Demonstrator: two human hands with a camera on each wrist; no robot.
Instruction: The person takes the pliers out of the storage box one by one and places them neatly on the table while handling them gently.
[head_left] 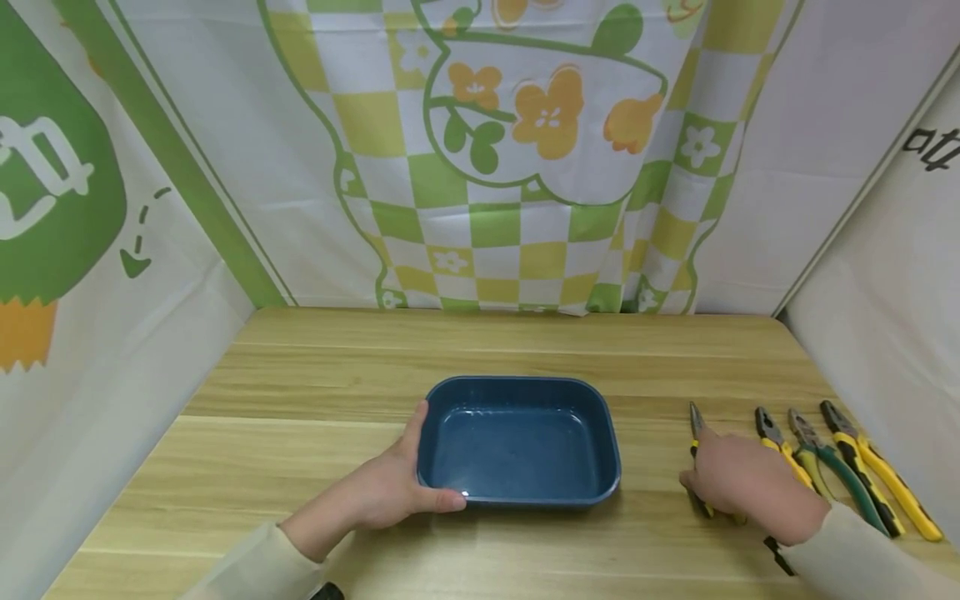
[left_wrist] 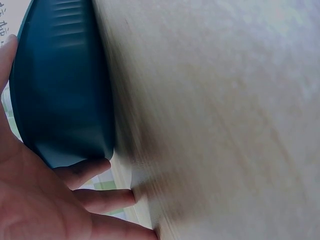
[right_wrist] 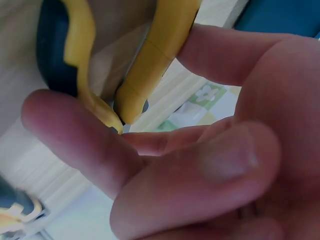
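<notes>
A dark blue rectangular dish (head_left: 517,450) stands on the wooden table in the head view. My left hand (head_left: 390,487) rests against its near left corner, thumb along the front side and straight fingers along the left side. The left wrist view shows fingertips touching the dish wall (left_wrist: 65,85) and the table. To the right of the dish, my right hand (head_left: 750,479) grips needle-nose pliers (head_left: 696,417) lying on the table, their jaws pointing away. Thumb and fingers close around the yellow-and-black handles (right_wrist: 160,50) in the right wrist view; the palm hides part of them in the head view.
Right of my right hand lie yellow-handled pliers (head_left: 772,433), green-handled pliers (head_left: 843,475) and larger yellow-and-black pliers (head_left: 881,471) in a row. The table (head_left: 300,400) is bordered by a patterned curtain (head_left: 517,225) behind and white cloth walls at both sides.
</notes>
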